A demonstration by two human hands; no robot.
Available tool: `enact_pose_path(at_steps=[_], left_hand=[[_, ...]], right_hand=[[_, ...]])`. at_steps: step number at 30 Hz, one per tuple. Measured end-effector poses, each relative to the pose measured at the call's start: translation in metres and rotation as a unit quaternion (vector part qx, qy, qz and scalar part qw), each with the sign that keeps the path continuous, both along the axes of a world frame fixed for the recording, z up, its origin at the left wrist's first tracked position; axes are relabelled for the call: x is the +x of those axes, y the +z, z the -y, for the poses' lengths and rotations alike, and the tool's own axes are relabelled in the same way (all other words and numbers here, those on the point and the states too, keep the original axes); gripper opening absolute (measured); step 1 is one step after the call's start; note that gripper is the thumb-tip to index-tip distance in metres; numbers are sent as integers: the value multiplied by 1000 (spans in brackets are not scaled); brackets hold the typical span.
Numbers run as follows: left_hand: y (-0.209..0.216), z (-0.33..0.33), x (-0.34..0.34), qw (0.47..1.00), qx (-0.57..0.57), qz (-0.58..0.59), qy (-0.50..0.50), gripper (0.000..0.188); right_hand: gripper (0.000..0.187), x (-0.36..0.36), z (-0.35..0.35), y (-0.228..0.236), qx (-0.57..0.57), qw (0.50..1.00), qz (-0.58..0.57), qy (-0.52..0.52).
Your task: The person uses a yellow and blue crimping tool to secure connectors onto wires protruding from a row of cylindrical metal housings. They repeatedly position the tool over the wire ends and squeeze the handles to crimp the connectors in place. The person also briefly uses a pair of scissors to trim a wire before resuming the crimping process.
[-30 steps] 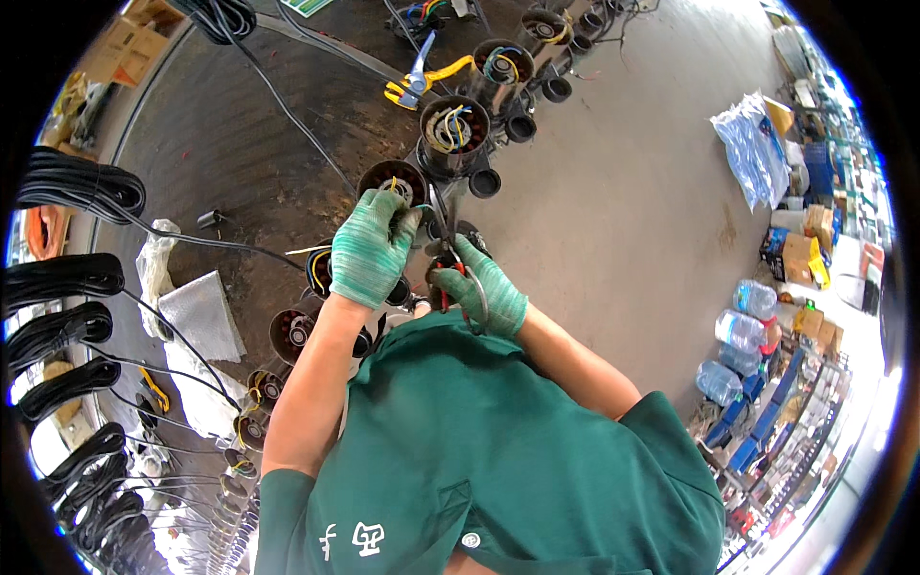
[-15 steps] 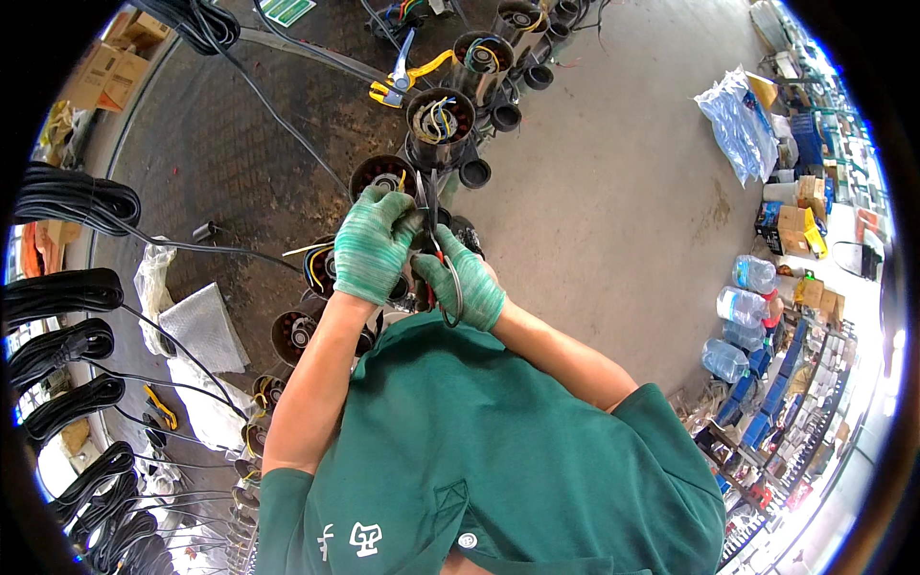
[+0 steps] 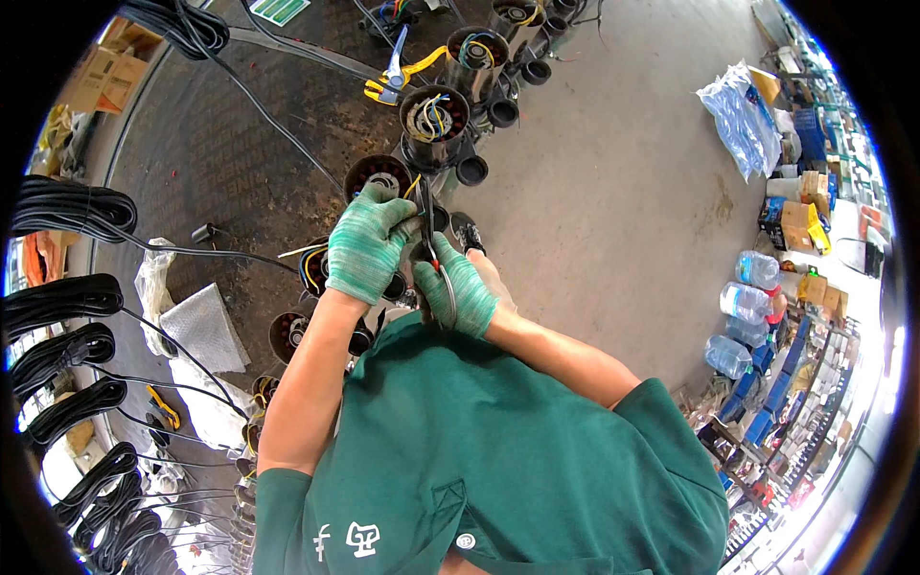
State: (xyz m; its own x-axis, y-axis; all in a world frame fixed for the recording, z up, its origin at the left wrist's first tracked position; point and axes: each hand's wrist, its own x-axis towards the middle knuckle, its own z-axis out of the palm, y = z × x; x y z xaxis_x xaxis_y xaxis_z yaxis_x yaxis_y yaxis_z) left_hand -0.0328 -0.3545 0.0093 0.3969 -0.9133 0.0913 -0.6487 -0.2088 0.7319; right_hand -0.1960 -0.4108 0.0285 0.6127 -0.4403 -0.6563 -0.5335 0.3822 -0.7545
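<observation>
My left hand, in a green striped knit glove, is closed at the rim of a dark cylindrical motor housing. A thin yellow wire sticks up at its fingertips. My right hand, gloved alike, grips a pair of scissors. Their blades point away from me, nearly together beside the yellow wire. Fingers hide part of the scissor handles and the lower end of the wire. Just beyond stands another open motor housing with white, blue and yellow wires coiled inside.
Yellow-handled wire strippers lie on the dark worktable. More housings line its right edge. Bundled black cables hang at the left, with leads crossing the table. Bubble wrap lies nearer me. Water jugs stand right across the floor.
The scissor blades have come together from a spread position, and their handles have drawn closer in my right hand. My left hand stays by the same housing. The view has shifted slightly.
</observation>
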Motion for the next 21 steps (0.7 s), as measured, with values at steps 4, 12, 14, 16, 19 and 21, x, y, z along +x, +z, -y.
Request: enact_pose_path(at_steps=[4,12,14,16,19,21], left_hand=[[3,0,0,1000,3,-12,-14,21],[2,1,0,1000,-2,-27,-8,23],[2,1,0,999,-3,-31,-13,23],[2,1,-1,997,1,-73,-6,23],[3,1,1,999,-2,-25,-26,24],[5,0,3,999,16,-12,-35,25]], right_hand=[[21,-2,0,13,-49,998,-20,38],[17,-2,11,28,-82,993,-16,78],[15,-11,5,4,-140,986,60,72],[13,-15,4,-13,-227,956,158,93],[9,-10,7,4,-39,995,93,10],[6,-9,8,5,-48,995,81,29]])
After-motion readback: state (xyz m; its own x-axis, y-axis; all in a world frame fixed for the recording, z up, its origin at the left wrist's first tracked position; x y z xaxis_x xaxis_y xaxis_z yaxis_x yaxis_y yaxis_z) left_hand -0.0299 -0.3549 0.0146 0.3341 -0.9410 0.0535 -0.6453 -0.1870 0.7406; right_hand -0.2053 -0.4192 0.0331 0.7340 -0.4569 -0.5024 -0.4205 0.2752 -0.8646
